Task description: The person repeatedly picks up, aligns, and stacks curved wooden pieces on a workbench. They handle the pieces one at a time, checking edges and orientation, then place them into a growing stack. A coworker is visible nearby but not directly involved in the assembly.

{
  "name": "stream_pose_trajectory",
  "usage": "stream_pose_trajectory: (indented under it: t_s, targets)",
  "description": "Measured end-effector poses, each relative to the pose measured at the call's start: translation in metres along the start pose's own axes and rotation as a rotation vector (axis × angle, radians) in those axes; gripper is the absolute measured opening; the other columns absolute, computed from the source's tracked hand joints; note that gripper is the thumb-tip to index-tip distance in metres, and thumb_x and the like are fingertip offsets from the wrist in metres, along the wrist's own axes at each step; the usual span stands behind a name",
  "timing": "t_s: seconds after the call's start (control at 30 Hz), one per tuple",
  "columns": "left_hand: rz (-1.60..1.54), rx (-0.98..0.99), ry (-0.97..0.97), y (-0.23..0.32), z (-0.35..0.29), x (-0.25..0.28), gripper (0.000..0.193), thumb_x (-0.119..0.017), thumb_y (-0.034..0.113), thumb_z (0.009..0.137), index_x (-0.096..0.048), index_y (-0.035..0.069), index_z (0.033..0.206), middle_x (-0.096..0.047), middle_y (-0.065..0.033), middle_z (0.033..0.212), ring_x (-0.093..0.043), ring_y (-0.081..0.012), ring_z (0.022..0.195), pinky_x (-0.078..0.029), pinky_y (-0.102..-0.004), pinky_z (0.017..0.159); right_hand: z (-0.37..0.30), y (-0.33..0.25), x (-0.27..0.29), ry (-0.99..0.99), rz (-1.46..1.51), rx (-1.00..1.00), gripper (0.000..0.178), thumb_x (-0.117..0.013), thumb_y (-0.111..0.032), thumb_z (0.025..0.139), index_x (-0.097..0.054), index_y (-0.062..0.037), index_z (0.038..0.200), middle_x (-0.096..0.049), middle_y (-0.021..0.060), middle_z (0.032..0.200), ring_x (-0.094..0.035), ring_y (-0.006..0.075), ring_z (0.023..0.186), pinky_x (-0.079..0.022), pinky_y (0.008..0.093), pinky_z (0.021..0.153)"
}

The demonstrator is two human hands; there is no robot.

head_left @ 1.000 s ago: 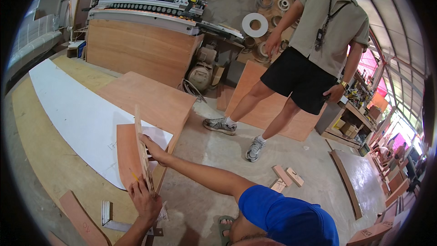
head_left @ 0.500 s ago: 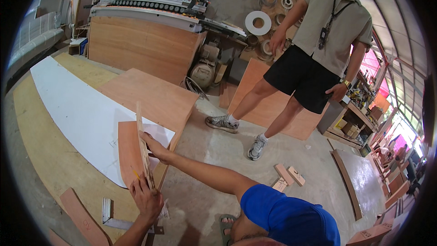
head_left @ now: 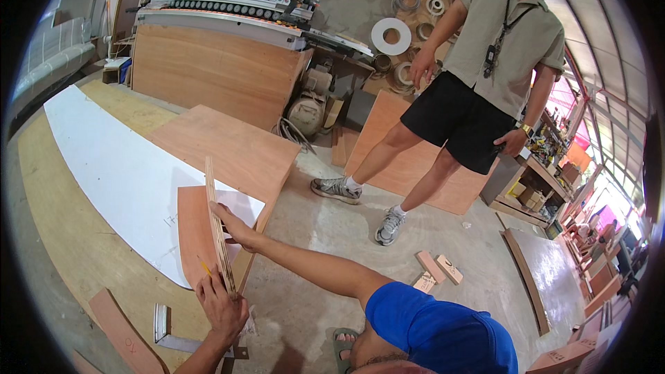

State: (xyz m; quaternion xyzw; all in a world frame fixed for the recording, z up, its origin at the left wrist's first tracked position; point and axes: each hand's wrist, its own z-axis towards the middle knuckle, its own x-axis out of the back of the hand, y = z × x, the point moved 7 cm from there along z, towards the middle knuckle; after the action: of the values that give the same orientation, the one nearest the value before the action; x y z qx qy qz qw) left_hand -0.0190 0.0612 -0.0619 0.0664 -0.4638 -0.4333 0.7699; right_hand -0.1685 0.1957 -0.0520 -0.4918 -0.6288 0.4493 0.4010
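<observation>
The right hand (head_left: 234, 227) grips the wooden piece (head_left: 196, 228) over the white panel (head_left: 118, 173); the left hand (head_left: 223, 313) grips a pencil (head_left: 204, 266) against its near end. Neither of the hands has shifted appreciably within one second; the piece appears steadied.

Long machine (head_left: 222, 8) along a grey wall (head_left: 350, 10)

A wooden panel (head_left: 208, 73) stands below its front, with a motor (head_left: 305, 114) just right of that. A white ring (head_left: 378, 36) hangs near smaller rolls (head_left: 405, 1). A person (head_left: 499, 48) in black shorts (head_left: 450, 121) and grey sneakers (head_left: 337, 189) stands before a leaning board (head_left: 422, 176). Wood blocks (head_left: 431, 267) lie on the concrete floor (head_left: 312, 249).
</observation>
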Motion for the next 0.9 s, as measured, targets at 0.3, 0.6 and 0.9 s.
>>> stream_pose_trajectory:
  t_s: [0.3, 0.6, 0.9]
  targets:
    - [0.011, -0.033, 0.03, 0.005, 0.008, 0.005, 0.092, -0.067, 0.015, 0.064, -0.033, -0.014, 0.145, -0.05, -0.0296, 0.127, -0.046, -0.0438, 0.113, -0.029, -0.0524, 0.11, 0.011, -0.002, 0.007, -0.019, -0.003, 0.023, 0.092, -0.036, -0.079, 0.093, -0.017, -0.0205, 0.161, -0.021, 0.006, 0.167, -0.021, 0.0295, 0.153, -0.027, 0.0647, 0.11]
    - [-0.275, 0.017, -0.121, -0.027, 0.01, 0.047, 0.091, -0.072, 0.037, 0.086, -0.028, -0.005, 0.154, -0.053, -0.0247, 0.127, -0.051, -0.0376, 0.119, -0.038, -0.0505, 0.105, 0.009, 0.013, 0.013, 0.054, -0.001, 0.021, 0.086, -0.034, -0.076, 0.095, -0.025, -0.0204, 0.159, -0.04, 0.0084, 0.155, -0.039, 0.0322, 0.14, -0.038, 0.0516, 0.107]
    - [-0.566, 0.271, 0.28, -0.12, 0.1, 0.073, 0.03, -0.053, 0.008, 0.104, -0.064, 0.005, 0.132, -0.071, -0.009, 0.094, -0.067, -0.0136, 0.088, -0.054, -0.0295, 0.082, -0.011, -0.013, -0.008, 0.067, 0.034, 0.114, 0.079, -0.038, -0.066, 0.101, -0.032, -0.0082, 0.155, -0.047, 0.0142, 0.149, -0.049, 0.0261, 0.135, -0.041, 0.0433, 0.11]
